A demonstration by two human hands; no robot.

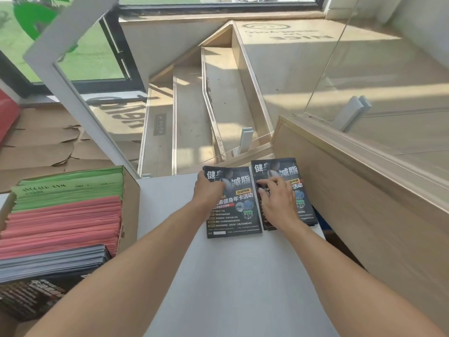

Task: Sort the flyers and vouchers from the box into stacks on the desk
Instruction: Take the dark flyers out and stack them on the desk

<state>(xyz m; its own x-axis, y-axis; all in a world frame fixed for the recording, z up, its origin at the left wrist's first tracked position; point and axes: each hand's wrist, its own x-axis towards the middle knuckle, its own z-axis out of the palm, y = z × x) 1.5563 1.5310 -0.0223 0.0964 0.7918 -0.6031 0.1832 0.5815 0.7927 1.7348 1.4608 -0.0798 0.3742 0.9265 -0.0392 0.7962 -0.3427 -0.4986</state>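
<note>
stacking was under way: my left hand (208, 190) gripped one black flyer stack (234, 210) at twelve o'clock, my right hand (277, 203) pressed flat on its twin (303, 190); next, probably the box (131, 190) at nine.

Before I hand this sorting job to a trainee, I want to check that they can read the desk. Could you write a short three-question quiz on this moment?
1. True or false: two stacks of black flyers lie side by side on the white desk.
2. Which papers lie farthest back in the cardboard box? A) green B) pink C) grey
3. Fill in: the right hand rests on the ____ flyer stack.

Key:
1. True: left flyer stack and right flyer stack.
2. A, the green papers; the pink papers lie nearer.
3. Right; the left hand holds the other.
</note>
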